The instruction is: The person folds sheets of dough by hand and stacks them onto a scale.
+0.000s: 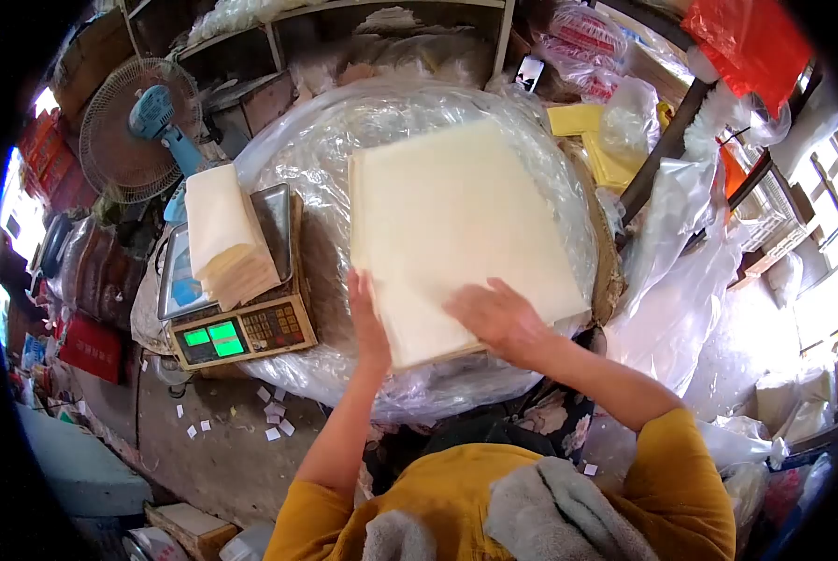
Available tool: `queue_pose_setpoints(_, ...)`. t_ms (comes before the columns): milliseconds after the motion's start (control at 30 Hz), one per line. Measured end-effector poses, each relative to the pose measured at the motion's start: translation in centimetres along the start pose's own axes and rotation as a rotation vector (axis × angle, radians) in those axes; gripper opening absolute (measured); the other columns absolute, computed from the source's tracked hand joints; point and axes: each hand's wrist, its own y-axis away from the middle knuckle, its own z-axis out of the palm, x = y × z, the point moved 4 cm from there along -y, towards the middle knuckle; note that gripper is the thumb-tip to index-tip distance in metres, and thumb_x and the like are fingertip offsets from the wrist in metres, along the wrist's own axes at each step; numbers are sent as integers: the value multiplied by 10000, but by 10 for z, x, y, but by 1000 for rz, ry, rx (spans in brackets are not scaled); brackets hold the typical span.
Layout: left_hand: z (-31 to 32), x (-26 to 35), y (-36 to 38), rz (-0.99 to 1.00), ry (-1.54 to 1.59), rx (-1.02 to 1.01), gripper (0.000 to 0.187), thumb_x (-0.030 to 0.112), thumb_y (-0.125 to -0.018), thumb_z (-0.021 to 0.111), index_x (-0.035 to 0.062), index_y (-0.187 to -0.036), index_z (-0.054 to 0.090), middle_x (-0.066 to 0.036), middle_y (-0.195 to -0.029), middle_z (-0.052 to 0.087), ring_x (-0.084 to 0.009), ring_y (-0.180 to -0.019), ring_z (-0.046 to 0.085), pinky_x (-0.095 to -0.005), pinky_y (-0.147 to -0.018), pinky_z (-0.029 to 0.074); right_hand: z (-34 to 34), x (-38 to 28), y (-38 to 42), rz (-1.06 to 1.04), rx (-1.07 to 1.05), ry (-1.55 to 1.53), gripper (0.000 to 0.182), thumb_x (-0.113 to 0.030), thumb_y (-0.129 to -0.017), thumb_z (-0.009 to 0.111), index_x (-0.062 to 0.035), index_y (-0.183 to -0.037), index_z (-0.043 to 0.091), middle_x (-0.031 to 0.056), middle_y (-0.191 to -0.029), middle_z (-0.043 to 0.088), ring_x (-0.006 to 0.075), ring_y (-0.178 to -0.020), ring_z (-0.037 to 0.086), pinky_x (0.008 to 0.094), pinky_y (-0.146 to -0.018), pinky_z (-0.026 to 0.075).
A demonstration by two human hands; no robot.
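A broad, square stack of thin cream-coloured sheets [465,215] lies in front of me on a round surface covered in clear plastic [297,140]. My left hand [370,323] is held along the stack's left edge near its front corner, fingers stretched out. Over the front part of the top sheet, my right hand [501,323] is spread with its palm down, slightly blurred. To the left, a folded bundle of similar cream sheets [227,234] rests on the metal pan of a digital scale [241,335] with a lit green display.
A blue fan [152,117] stands behind the scale at the left. Yellow plastic bags [606,150] and a phone [529,73] lie at the back right. Clear plastic sheeting [671,252] hangs along the right side. Small white paper squares [274,411] are scattered on the floor.
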Motion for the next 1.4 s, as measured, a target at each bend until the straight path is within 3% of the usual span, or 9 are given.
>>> queue_pose_setpoints(100,-8,28,-3,482,-693,-536,424,-31,-764,592,125,-1157,609,-72,-1309,525,-286,-1310,401,-415,-1122,244,41,13,46,102,-205,57,447,-147,-794,607,-96,-1234,552,84,-1189,609,264,-1197,517,523,-1078,285)
queue_pose_setpoints(200,-22,11,-5,352,-529,-599,348,-72,-730,577,81,-1039,633,-44,-1068,649,-293,-1134,546,-399,-1070,323,50,66,86,298,-586,139,318,-160,-803,607,-110,-1117,616,42,-1131,641,228,-1161,552,517,-1085,278)
queue_pose_setpoints(267,-41,-14,-9,-59,-221,-546,316,-75,-738,572,61,-1015,641,-59,-981,664,-264,-1001,598,-371,-984,400,4,87,88,370,-283,-363,155,-182,-837,587,-37,-804,634,69,-747,641,163,-801,646,375,-814,489)
queue_pose_setpoints(433,-53,10,-25,-446,78,-337,132,31,-872,588,-12,-988,634,-47,-864,661,-109,-802,607,-270,-725,489,-45,113,66,707,290,-1338,270,-111,-815,695,25,-1039,628,44,-922,672,109,-804,619,250,-720,499)
queue_pose_setpoints(567,-37,11,-61,-538,-147,-185,185,113,-893,608,-16,-1024,626,-29,-737,616,-110,-716,583,-272,-689,487,35,162,45,950,140,-1020,294,-123,-806,689,21,-1049,608,70,-963,669,140,-856,623,288,-724,504)
queue_pose_setpoints(700,-8,28,-71,130,-618,-70,367,198,-863,653,48,-1182,551,-172,-1093,576,-286,-944,584,-372,-788,497,112,206,29,1022,171,-694,417,-175,-777,692,27,-1122,573,148,-988,670,257,-905,641,361,-791,507)
queue_pose_setpoints(833,17,4,-26,125,-998,-752,576,418,-894,577,105,-1356,437,-170,-1442,362,-337,-1321,371,-497,-1086,287,116,195,16,995,12,-323,439,-155,-780,674,19,-1165,555,183,-1050,643,376,-973,599,395,-855,483)
queue_pose_setpoints(1033,16,0,-18,221,-934,-671,642,490,-875,557,80,-1354,442,-169,-1462,349,-339,-1373,289,-543,-1115,178,82,126,-6,630,35,0,489,-230,-879,589,-52,-1320,473,166,-1386,417,367,-1279,385,481,-1035,339)
queue_pose_setpoints(1400,-17,48,-51,135,-760,-718,297,89,-718,657,85,-1011,612,-112,-1075,637,-287,-1023,587,-413,-928,438,67,37,-35,427,-253,-266,500,-221,-925,516,-62,-1386,403,170,-1461,343,330,-1372,286,553,-1099,227)
